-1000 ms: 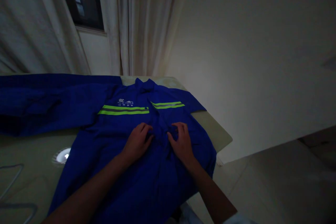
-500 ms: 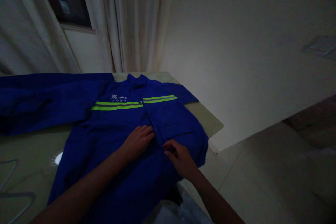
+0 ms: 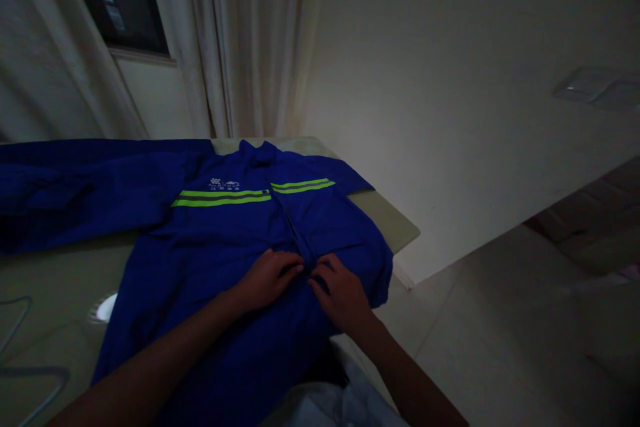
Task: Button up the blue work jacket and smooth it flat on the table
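A: What is taking up the most room?

B: A pale wall, filling the right side, with cream curtains hanging to its left.

A: And below those?

B: A greenish table is standing there, and a blue jacket is lying spread across it, collar towards the curtains, one sleeve stretching left and its near part hanging towards the person.

A: Where are the hands resting?

B: Both are working at the jacket's front opening, below the chest. The left hand is lying on the cloth, thumb and fingertips bunching close together at the edge. The right hand is facing it, just beside, fingers curling, thumb sitting a little apart. It's too dark to tell whether either is gripping cloth.

A: Anything smaller?

B: Yellow-green stripes are crossing the chest, and a pale logo is showing above the left-hand one.
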A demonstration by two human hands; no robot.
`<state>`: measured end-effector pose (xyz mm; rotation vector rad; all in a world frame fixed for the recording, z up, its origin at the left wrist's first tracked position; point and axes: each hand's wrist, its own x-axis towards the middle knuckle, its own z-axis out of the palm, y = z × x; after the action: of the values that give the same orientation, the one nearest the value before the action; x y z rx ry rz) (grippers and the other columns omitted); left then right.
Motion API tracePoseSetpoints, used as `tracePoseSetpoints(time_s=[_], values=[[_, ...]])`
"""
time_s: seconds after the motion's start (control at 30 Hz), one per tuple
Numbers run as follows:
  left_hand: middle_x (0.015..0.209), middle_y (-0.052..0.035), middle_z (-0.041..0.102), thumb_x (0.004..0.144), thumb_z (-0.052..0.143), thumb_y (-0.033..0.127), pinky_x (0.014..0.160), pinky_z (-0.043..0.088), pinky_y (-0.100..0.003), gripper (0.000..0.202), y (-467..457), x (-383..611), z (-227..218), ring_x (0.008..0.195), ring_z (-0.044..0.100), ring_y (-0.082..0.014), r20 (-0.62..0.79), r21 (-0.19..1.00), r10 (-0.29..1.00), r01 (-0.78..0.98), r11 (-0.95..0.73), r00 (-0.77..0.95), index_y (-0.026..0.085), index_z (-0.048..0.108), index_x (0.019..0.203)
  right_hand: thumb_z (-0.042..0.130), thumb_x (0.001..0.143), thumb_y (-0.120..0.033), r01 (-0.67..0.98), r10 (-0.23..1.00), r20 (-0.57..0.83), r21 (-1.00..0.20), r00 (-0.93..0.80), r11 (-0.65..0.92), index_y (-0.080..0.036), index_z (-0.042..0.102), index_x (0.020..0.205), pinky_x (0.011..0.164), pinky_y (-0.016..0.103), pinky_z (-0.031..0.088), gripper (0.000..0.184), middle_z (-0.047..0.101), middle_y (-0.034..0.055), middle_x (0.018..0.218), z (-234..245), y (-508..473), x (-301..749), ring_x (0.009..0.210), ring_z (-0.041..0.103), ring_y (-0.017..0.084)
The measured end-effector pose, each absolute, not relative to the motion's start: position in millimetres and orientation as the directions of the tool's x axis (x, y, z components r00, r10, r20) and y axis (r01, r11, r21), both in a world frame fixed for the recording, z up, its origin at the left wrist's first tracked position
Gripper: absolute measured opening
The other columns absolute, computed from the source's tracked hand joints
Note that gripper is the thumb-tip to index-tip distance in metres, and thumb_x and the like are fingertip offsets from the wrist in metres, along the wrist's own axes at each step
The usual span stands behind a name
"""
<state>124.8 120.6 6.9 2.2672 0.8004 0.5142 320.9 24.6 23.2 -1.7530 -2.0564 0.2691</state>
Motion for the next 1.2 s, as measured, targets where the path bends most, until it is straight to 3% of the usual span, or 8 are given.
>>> tracePoseSetpoints(time_s=[0.2, 0.37, 0.57, 0.7, 0.8, 0.93, 1.0, 1.2], values=[[0.102, -0.0014, 0.068, 0.085, 0.063, 0.022, 0.084, 0.042, -0.034, 0.012, 120, 120, 9, 0.097, 0.064, -0.0202, 0.162, 0.633, 0.624, 0.405, -0.660, 0.765, 0.024, 0.067, 0.097, 0.060, 0.097, -0.016, 0.911, 0.944, 0.277, -0.313, -0.182, 0.268, -0.022, 0.070, 0.108, 0.090, 0.032, 0.054, 0.016, 0.067, 0.0082, 0.111, 17, 31, 321, 0.101, 0.067, 0.021], [0.095, 0.0001, 0.069, 0.088, 0.062, 0.024, 0.083, 0.039, -0.037, 0.004, 119, 123, 6, 0.089, 0.064, -0.0199, 0.125, 0.631, 0.663, 0.457, -0.627, 0.738, 0.023, 0.066, 0.089, 0.064, 0.094, -0.016, 0.882, 0.924, 0.300, -0.333, -0.236, 0.334, -0.021, 0.068, 0.107, 0.088, 0.030, 0.053, 0.015, 0.067, 0.0065, 0.105, 11, 32, 320, 0.097, 0.067, 0.020], [0.088, 0.0017, 0.070, 0.088, 0.061, 0.022, 0.081, 0.039, -0.034, 0.007, 120, 121, 3, 0.084, 0.064, -0.0179, 0.123, 0.705, 0.673, 0.412, -0.577, 0.730, 0.024, 0.067, 0.085, 0.059, 0.096, -0.015, 0.951, 0.939, 0.224, -0.109, -0.259, 0.289, -0.021, 0.067, 0.102, 0.082, 0.032, 0.050, 0.012, 0.068, 0.0081, 0.102, 12, 34, 313, 0.091, 0.066, 0.022], [0.086, 0.0023, 0.069, 0.087, 0.064, 0.023, 0.080, 0.040, -0.033, 0.005, 122, 121, 7, 0.079, 0.064, -0.0160, 0.098, 0.747, 0.671, 0.391, -0.537, 0.735, 0.023, 0.068, 0.085, 0.060, 0.096, -0.018, 0.956, 0.951, 0.131, -0.046, -0.280, 0.288, -0.021, 0.066, 0.103, 0.075, 0.028, 0.049, 0.010, 0.068, 0.0071, 0.101, 18, 39, 312, 0.086, 0.067, 0.020], [0.089, 0.0007, 0.068, 0.087, 0.066, 0.026, 0.078, 0.041, -0.032, 0.004, 121, 122, 9, 0.081, 0.064, -0.0174, 0.122, 0.721, 0.670, 0.398, -0.567, 0.733, 0.023, 0.068, 0.086, 0.063, 0.093, -0.019, 0.962, 0.961, 0.099, -0.059, -0.260, 0.266, -0.020, 0.066, 0.099, 0.071, 0.027, 0.048, 0.007, 0.069, 0.0071, 0.100, 24, 42, 315, 0.084, 0.068, 0.020], [0.103, -0.0011, 0.069, 0.089, 0.067, 0.030, 0.082, 0.041, -0.033, 0.007, 120, 121, 11, 0.096, 0.065, -0.0206, 0.134, 0.684, 0.629, 0.388, -0.618, 0.766, 0.024, 0.069, 0.093, 0.066, 0.090, -0.018, 0.940, 0.969, 0.131, -0.247, -0.208, 0.235, -0.021, 0.065, 0.099, 0.075, 0.025, 0.049, 0.009, 0.071, 0.0040, 0.098, 27, 43, 319, 0.086, 0.069, 0.017], [0.106, -0.0014, 0.069, 0.090, 0.065, 0.027, 0.087, 0.040, -0.035, 0.005, 121, 120, 11, 0.100, 0.064, -0.0212, 0.112, 0.673, 0.603, 0.386, -0.630, 0.790, 0.024, 0.068, 0.094, 0.066, 0.091, -0.019, 0.933, 0.972, 0.135, -0.285, -0.190, 0.222, -0.021, 0.066, 0.099, 0.075, 0.024, 0.049, 0.009, 0.072, 0.0029, 0.097, 26, 44, 321, 0.085, 0.069, 0.016], [0.108, -0.0026, 0.069, 0.095, 0.059, 0.024, 0.093, 0.038, -0.038, 0.008, 125, 117, 8, 0.103, 0.064, -0.0220, 0.010, 0.694, 0.547, 0.388, -0.607, 0.837, 0.022, 0.065, 0.091, 0.063, 0.094, -0.022, 0.949, 0.957, 0.071, -0.131, -0.281, 0.288, -0.021, 0.070, 0.102, 0.074, 0.026, 0.046, 0.010, 0.072, 0.0032, 0.097, 24, 46, 321, 0.085, 0.069, 0.017]])
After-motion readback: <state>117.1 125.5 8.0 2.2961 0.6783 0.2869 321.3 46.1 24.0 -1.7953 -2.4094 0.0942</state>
